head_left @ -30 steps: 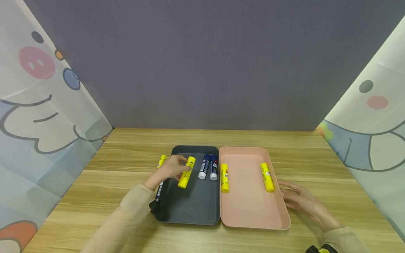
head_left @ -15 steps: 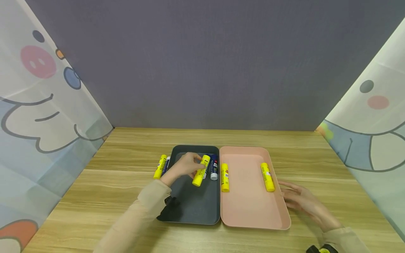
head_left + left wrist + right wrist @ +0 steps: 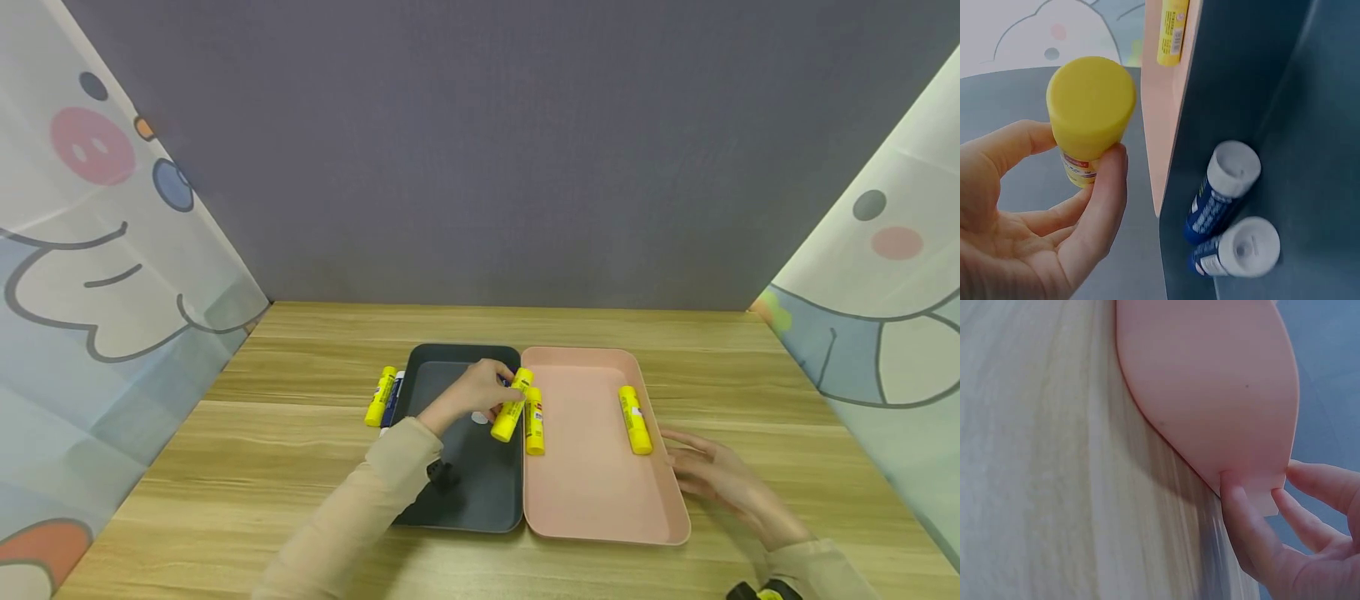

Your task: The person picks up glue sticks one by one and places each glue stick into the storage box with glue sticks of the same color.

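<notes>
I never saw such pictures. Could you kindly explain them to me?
There is no robot: these are a person's two bare hands. One view comes from a camera worn on the head; the other two come from wrist cameras. A dark grey tray and a pink tray stand side by side on a wooden table. The left hand pinches a yellow glue stick; the right hand touches the pink tray's side. Two more yellow sticks lie in the pink tray and two blue glue sticks with white ends in the grey one. More glue sticks lie on the table, left of the trays.
</notes>
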